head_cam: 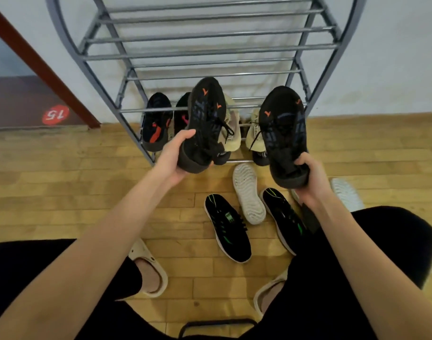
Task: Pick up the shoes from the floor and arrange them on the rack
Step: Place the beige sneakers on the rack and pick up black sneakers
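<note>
My left hand [173, 158] grips the heel of a black sneaker with orange marks [205, 123], toe pointing up toward the grey metal shoe rack [210, 55]. My right hand [313, 177] grips the heel of its matching black sneaker [283, 133], also held in front of the rack. On the rack's lowest shelf sit a black pair with red and pink accents [157, 121] at the left and a beige pair [234, 128] behind the held shoes. On the floor lie two black sneakers with green stripes [228, 228] [282, 217] and a white shoe [249, 193], sole up.
Another white shoe [346, 193] lies on the wooden floor at the right. My feet in beige slippers [150, 268] stand near the bottom. A dark-framed door with a red "15" sticker [55, 115] is at the left. The rack's upper shelves hold nothing.
</note>
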